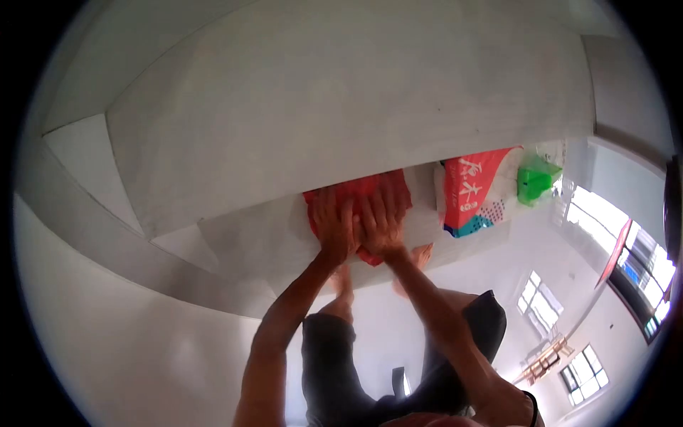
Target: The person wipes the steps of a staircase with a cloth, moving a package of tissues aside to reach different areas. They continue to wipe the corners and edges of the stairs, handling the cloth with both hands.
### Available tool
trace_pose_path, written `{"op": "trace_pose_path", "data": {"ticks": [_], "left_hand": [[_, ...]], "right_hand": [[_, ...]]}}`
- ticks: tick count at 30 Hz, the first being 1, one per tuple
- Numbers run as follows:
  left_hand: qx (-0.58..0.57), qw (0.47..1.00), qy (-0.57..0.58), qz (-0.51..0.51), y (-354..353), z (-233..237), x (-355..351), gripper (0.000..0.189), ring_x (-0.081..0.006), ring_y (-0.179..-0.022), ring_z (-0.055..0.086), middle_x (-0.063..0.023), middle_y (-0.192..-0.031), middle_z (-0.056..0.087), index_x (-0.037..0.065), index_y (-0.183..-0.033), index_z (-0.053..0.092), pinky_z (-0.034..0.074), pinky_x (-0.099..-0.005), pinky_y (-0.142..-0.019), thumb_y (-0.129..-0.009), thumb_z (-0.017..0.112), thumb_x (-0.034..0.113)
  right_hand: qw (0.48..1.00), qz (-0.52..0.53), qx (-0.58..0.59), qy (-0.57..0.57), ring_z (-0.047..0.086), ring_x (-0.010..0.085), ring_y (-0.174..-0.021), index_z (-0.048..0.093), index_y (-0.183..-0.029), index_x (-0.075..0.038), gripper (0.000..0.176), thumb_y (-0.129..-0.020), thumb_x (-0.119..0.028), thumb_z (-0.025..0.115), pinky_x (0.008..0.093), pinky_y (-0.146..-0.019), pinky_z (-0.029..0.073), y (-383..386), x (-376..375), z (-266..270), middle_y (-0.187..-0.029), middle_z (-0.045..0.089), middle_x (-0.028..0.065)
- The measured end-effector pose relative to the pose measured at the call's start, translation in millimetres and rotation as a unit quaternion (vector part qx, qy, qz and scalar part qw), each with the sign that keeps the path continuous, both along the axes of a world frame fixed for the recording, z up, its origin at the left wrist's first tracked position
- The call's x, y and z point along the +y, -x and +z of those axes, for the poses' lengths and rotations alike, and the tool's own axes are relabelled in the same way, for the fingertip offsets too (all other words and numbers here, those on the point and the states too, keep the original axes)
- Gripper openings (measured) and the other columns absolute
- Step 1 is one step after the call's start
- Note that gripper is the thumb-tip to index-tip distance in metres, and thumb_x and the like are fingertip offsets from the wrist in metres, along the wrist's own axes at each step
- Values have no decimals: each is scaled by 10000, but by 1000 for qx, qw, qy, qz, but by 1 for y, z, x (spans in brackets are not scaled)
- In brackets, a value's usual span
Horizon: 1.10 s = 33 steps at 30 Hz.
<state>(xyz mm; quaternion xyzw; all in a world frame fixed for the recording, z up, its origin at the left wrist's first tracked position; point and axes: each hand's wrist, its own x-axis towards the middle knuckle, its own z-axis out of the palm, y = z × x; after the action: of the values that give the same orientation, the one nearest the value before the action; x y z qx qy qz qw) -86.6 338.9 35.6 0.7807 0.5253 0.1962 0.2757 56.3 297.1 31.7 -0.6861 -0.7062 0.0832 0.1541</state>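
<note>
A folded red cloth lies on a pale step in the middle of the view. My left hand rests flat on its left part, fingers spread and pointing away from me. On its right part lies my right hand, palm down, with the fingers apart. The two hands touch or nearly touch at the thumbs. A small piece of the red cloth shows below my hands, near the wrists.
Right of the cloth stands a red and white printed bag, with a green plastic container beyond it. A broad pale surface rises above the step. My bare feet and knees are below. Windows show at the right.
</note>
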Motion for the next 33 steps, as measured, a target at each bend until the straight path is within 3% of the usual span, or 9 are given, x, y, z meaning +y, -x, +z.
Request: {"op": "trace_pose_path", "data": {"ticks": [3,5,8,11,14,17,20,27,33], "left_hand": [[-13,998,-55,-11,-3,-22,-7,464,-527,-1417,373,-312,-1534,399,58,-1376,540,272,-696,-1150,-950,607,231],[35,999,-2,-21,-7,-24,-11,432,-484,-1353,446,-274,-1471,471,51,-1316,607,346,-643,-1112,-911,654,196],[-80,992,-102,9,-11,-5,9,378,-444,-1272,495,-236,-1421,517,63,-1279,652,401,-590,-1060,-913,664,158],[-130,983,-120,38,-13,-7,33,336,-430,-1255,501,-220,-1426,532,83,-1252,684,415,-572,-1042,-918,653,107],[-158,978,-125,57,-16,-15,43,285,-396,-1182,558,-194,-1342,615,84,-1200,723,452,-532,-1015,-919,675,87],[-268,959,-72,64,-6,-20,63,236,-376,-1115,615,-170,-1209,690,72,-1146,752,501,-474,-979,-915,704,67],[-265,947,-132,125,-8,-21,50,224,-367,-1074,646,-154,-1117,724,69,-1145,755,531,-447,-955,-924,713,63],[-224,940,-157,201,91,-20,33,249,-345,-1178,641,-148,-1208,720,86,-1185,751,519,-444,-1030,-942,702,62],[-225,915,-178,284,121,-26,20,252,-302,-1190,653,-137,-1230,724,73,-1209,743,519,-384,-1047,-964,687,54]], "right_hand": [[1000,-6,3,12,423,507,-1407,603,-1363,-51,562,-870,-305,692,735,-1166,215,-2,-9,-5,-1447,535,242],[998,-2,32,-48,403,497,-1447,576,-1386,-31,602,-888,-337,716,736,-1163,225,-6,-20,-15,-1477,524,246],[993,-33,-33,-108,406,498,-1455,562,-1395,0,609,-919,-351,709,727,-1160,248,4,-4,-18,-1461,544,248],[989,-110,-45,-90,515,463,-1342,585,-1379,-16,489,-984,-296,651,646,-1134,341,28,34,-2,-1409,597,231],[971,-115,-29,-206,568,437,-1235,614,-1323,-10,463,-957,-286,673,614,-1070,393,24,54,-14,-1325,644,202],[977,-149,-34,-151,583,418,-1206,640,-1283,-11,430,-947,-275,691,594,-1039,412,31,60,-22,-1275,676,162],[956,-110,25,-270,596,398,-1148,666,-1218,-23,367,-943,-264,700,583,-992,425,41,59,-13,-1235,693,129],[984,41,-4,-176,510,440,-1205,609,-1225,1,386,-939,-249,675,603,-990,366,116,61,-14,-1275,636,184],[970,124,5,-207,523,457,-1170,616,-1197,-14,384,-918,-272,675,620,-969,370,142,72,-20,-1209,637,186]]}}
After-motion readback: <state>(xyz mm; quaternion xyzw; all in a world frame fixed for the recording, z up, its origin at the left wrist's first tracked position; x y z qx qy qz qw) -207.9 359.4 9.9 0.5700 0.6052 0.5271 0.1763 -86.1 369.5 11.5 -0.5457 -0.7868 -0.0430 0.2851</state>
